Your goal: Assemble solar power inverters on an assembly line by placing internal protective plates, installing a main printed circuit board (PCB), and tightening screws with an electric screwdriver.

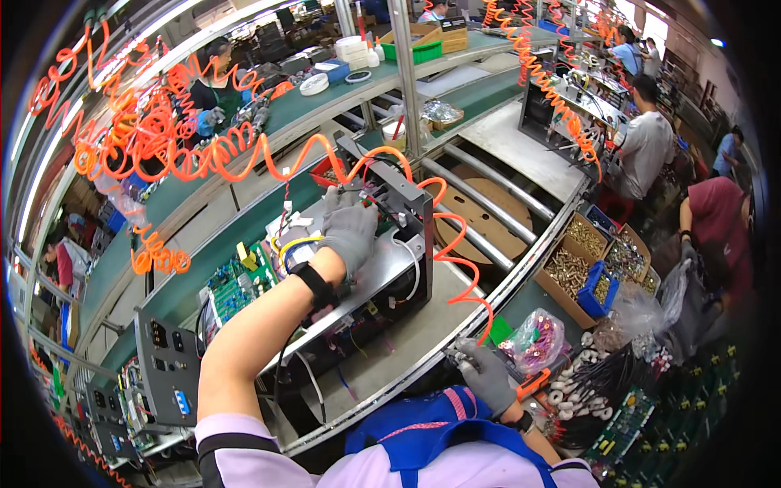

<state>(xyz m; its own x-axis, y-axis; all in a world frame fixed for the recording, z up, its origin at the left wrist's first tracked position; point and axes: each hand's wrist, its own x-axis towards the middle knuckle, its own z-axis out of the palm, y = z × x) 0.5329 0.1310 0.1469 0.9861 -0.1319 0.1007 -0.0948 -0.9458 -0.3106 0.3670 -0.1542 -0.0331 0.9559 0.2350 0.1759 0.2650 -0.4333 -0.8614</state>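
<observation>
The left hand (350, 232), gloved, is laid flat on the metal chassis (382, 268). The right hand (486, 376) is curled by the worktop (407, 342) edge; whether anything is gripped cannot be told.

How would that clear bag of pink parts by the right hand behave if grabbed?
The clear bag of pink parts looks floppy: its film is crumpled and bulges around loose contents, so it would likely sag and shift. The glossy plastic may be slippery under the gloved right hand. It sits slumped, so rolling seems unlikely.
</observation>
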